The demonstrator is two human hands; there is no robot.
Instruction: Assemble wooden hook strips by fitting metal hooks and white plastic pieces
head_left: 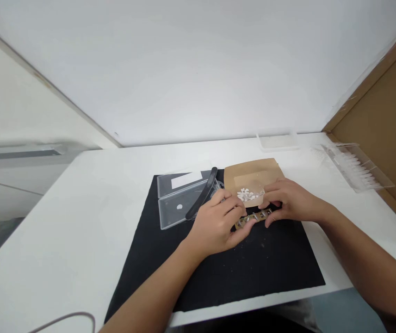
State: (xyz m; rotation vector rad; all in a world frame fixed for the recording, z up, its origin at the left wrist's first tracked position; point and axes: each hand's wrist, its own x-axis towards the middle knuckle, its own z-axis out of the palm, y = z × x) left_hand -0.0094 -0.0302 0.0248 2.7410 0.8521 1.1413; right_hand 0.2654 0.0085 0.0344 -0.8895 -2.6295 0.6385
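Note:
A narrow tan strip (262, 215) carrying a row of small shiny pieces lies over the black mat (253, 268). My left hand (220, 222) is closed on its left end, thumb along the near edge. At the other end my right hand (284, 201) has its thumb near the strip and its fingers by a small clear tray. What the right fingers hold, if anything, is hidden. White small pieces (248, 194) fill the tray, which rests on brown paper (253, 172) just behind the strip.
An open clear plastic case (172, 210) lies left of my hands, with a black curved file (201, 194) across it. A clear box of white tips (355, 169) stands at the right beside a cardboard panel (385, 106). A shallow clear tray (277, 141) is at the back.

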